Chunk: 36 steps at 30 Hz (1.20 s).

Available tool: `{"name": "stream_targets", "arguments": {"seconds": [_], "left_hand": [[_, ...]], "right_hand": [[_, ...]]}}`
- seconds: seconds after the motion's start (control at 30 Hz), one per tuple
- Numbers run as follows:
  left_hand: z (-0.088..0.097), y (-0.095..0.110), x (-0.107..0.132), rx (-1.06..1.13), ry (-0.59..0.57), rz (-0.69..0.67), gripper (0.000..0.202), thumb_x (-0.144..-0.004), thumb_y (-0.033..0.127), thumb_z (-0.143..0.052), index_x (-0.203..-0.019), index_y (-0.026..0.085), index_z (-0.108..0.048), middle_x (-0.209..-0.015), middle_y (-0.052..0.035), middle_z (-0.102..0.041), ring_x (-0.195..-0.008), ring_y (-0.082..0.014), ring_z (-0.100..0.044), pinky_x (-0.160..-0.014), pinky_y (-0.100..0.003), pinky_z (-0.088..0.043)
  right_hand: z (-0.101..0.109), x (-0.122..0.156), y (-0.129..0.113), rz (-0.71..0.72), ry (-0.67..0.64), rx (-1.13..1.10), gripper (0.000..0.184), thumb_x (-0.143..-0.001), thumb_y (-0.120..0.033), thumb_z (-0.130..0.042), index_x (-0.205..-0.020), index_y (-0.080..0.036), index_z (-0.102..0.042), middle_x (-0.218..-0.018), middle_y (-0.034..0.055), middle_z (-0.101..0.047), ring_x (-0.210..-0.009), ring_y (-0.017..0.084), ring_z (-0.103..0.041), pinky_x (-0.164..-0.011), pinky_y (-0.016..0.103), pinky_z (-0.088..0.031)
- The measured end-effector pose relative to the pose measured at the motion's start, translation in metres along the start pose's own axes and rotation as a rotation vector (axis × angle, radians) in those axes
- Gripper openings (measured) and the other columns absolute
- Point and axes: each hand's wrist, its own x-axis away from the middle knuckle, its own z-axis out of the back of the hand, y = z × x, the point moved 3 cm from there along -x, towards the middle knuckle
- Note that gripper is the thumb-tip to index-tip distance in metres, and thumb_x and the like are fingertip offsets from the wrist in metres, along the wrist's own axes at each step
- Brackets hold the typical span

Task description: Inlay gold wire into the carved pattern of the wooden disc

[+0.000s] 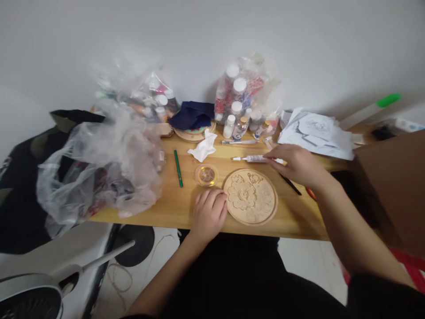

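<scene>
A round wooden board (250, 197) lies near the table's front edge, with a flower and a small figure outlined in gold-coloured line and faint pencil drawing on its lower right. My left hand (210, 212) rests on the table at the board's left edge, fingers side by side and loosely bent, with nothing seen in them. Beyond the board, my right hand (297, 164) pinches the right part of a slim white glue tube (255, 158) lying low over the table, its nozzle pointing left. A clear spool of gold-coloured wire (206, 175) sits beyond my left hand.
A green pen (178, 168) and crumpled tissue (203, 146) lie left of centre. Bagged bead bottles (239, 86) stand against the wall. A big plastic bag (109, 164) covers the left end. Papers (315, 130) and a cardboard box (393, 186) are at right. Dark cloth (192, 114) covers a hoop.
</scene>
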Motion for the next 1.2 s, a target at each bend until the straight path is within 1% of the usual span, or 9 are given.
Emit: {"name": "stream_targets", "arguments": {"seconds": [0.2, 0.33, 0.43, 0.53, 0.67, 0.77, 0.97, 1.1, 1.2], "left_hand": [[0.021, -0.001, 0.010, 0.043, 0.138, 0.003, 0.012, -0.093, 0.016, -0.053, -0.094, 0.019, -0.064, -0.093, -0.0054, -0.071, -0.086, -0.0171, -0.065, -0.079, -0.032, -0.051], [0.045, -0.017, 0.025, 0.032, 0.234, 0.133, 0.013, -0.092, 0.016, -0.053, -0.096, 0.018, -0.065, -0.094, -0.0074, -0.071, -0.090, -0.0192, -0.066, -0.083, -0.034, -0.053], [0.059, -0.035, 0.032, 0.058, 0.265, 0.256, 0.014, -0.090, 0.017, -0.053, -0.094, 0.018, -0.066, -0.094, -0.0074, -0.071, -0.092, -0.0204, -0.067, -0.085, -0.036, -0.054], [0.065, -0.054, 0.033, 0.119, 0.275, 0.388, 0.015, -0.089, 0.018, -0.052, -0.090, 0.019, -0.067, -0.094, -0.0069, -0.071, -0.093, -0.0206, -0.067, -0.088, -0.037, -0.054], [0.063, -0.075, 0.028, 0.213, 0.266, 0.560, 0.013, -0.091, 0.023, -0.058, -0.097, 0.018, -0.068, -0.099, -0.0069, -0.070, -0.099, -0.0209, -0.066, -0.095, -0.042, -0.052], [0.061, -0.085, 0.025, 0.299, 0.242, 0.677, 0.022, -0.094, 0.034, -0.063, -0.103, 0.015, -0.066, -0.106, -0.0063, -0.068, -0.101, -0.0197, -0.065, -0.096, -0.044, -0.052], [0.061, -0.084, 0.014, 0.624, 0.213, 0.777, 0.036, -0.093, 0.048, -0.061, -0.099, 0.013, -0.067, -0.097, -0.0064, -0.071, -0.086, -0.0167, -0.069, -0.082, -0.037, -0.057], [0.070, -0.075, -0.008, 0.804, 0.306, 0.754, 0.058, -0.080, 0.070, -0.061, -0.095, 0.014, -0.071, -0.099, -0.0127, -0.075, -0.090, -0.0219, -0.072, -0.078, -0.033, -0.056], [0.082, -0.069, -0.023, 0.846, 0.332, 0.731, 0.059, -0.070, 0.072, -0.068, -0.088, 0.015, -0.071, -0.090, -0.0107, -0.076, -0.085, -0.0213, -0.072, -0.077, -0.032, -0.055]], "right_hand": [[-0.009, 0.000, -0.073, 0.049, 0.048, -0.106, 0.026, -0.098, -0.029, -0.049, -0.094, -0.018, -0.071, -0.089, 0.0079, -0.074, -0.080, 0.021, -0.067, -0.072, 0.034, -0.052], [-0.021, -0.031, -0.131, 0.057, -0.120, -0.086, 0.025, -0.097, -0.032, -0.050, -0.108, -0.019, -0.069, -0.105, 0.0110, -0.069, -0.099, 0.025, -0.061, -0.088, 0.041, -0.048], [-0.038, -0.060, -0.151, -0.001, -0.172, -0.054, 0.055, -0.084, -0.037, -0.071, -0.132, -0.016, -0.056, -0.122, 0.0163, -0.061, -0.113, 0.032, -0.057, -0.094, 0.045, -0.046], [-0.059, -0.081, -0.155, -0.068, -0.258, -0.017, 0.073, -0.074, -0.039, -0.081, -0.137, -0.015, -0.052, -0.127, 0.0189, -0.058, -0.117, 0.035, -0.056, -0.097, 0.050, -0.048], [-0.077, -0.091, -0.155, -0.090, -0.350, -0.008, 0.041, -0.093, -0.041, -0.063, -0.127, -0.018, -0.057, -0.129, 0.0105, -0.059, -0.112, 0.024, -0.060, -0.095, 0.046, -0.053], [-0.078, -0.086, -0.153, -0.065, -0.352, -0.052, 0.036, -0.095, -0.040, -0.060, -0.123, -0.018, -0.059, -0.126, 0.0094, -0.060, -0.109, 0.022, -0.062, -0.093, 0.044, -0.055], [-0.057, -0.054, -0.146, 0.018, -0.159, -0.277, 0.047, -0.078, -0.024, -0.077, -0.121, -0.016, -0.059, -0.117, 0.0093, -0.063, -0.106, 0.022, -0.062, -0.094, 0.039, -0.052], [-0.050, -0.028, -0.145, 0.071, -0.023, -0.435, 0.049, -0.075, -0.019, -0.074, -0.122, -0.020, -0.058, -0.114, 0.0083, -0.064, -0.104, 0.021, -0.063, -0.093, 0.037, -0.051], [-0.050, -0.016, -0.147, 0.107, 0.027, -0.518, 0.046, -0.077, -0.021, -0.072, -0.121, -0.022, -0.057, -0.113, 0.0086, -0.063, -0.103, 0.021, -0.064, -0.092, 0.037, -0.052]]}}
